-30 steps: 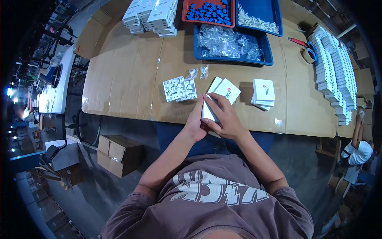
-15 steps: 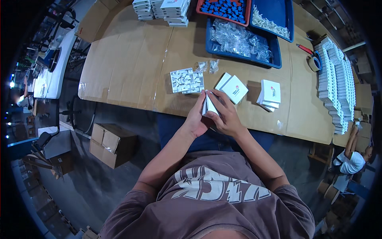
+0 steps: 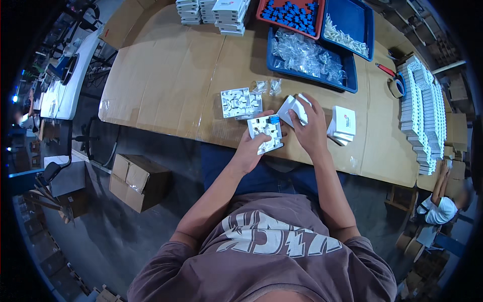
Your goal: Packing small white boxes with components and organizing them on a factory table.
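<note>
White square housing (image 3: pixel 272 134) with blue insert (image 3: pixel 274 120) — clamped in the left hand (image 3: pixel 248 150) above the cardboard-covered table's (image 3: pixel 166 90) edge, interior now exposed, hands newly parted. Right hand (image 3: pixel 312 127) over white covers (image 3: pixel 286 108) — grip cannot be told.

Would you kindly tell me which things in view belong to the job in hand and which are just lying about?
Likely the job:
white piece with blue part, in the left hand
white squares at the right hand
loose blue parts

Apparently lying about:
tape roll
red-handled tool
lower-left cardboard box
</note>
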A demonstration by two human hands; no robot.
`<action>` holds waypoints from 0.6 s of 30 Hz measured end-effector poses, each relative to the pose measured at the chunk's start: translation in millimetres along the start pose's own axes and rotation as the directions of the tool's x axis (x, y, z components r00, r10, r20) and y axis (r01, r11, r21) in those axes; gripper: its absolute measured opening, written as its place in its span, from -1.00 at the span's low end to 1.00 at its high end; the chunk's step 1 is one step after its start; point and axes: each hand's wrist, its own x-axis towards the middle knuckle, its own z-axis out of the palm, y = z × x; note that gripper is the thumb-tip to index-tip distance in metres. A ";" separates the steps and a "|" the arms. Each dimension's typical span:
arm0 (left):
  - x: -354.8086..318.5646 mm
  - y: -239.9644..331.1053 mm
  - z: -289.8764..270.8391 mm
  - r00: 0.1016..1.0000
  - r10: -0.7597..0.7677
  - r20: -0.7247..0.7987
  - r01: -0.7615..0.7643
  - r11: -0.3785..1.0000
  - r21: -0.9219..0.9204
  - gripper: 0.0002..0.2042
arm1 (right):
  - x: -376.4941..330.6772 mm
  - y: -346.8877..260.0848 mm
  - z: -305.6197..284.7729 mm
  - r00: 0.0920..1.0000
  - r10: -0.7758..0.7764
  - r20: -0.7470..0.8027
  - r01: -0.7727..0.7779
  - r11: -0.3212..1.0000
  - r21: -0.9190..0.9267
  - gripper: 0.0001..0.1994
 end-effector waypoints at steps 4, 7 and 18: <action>-2.5 -0.5 1.7 0.996 0.084 -0.008 -0.081 0.975 0.205 -0.35 | -15.4 -32.1 3.2 0.942 0.216 0.256 -0.308 0.860 0.408 -0.63; -3.8 2.9 11.8 0.994 0.105 0.004 -0.102 0.953 0.284 -0.36 | -16.7 -32.9 6.4 0.881 0.269 0.388 -0.443 0.754 0.485 -0.64; -9.6 -4.7 28.1 0.956 0.294 -0.023 -0.275 0.916 0.293 -0.42 | -22.2 -64.3 12.9 0.904 0.348 0.248 -0.418 0.593 0.689 -0.73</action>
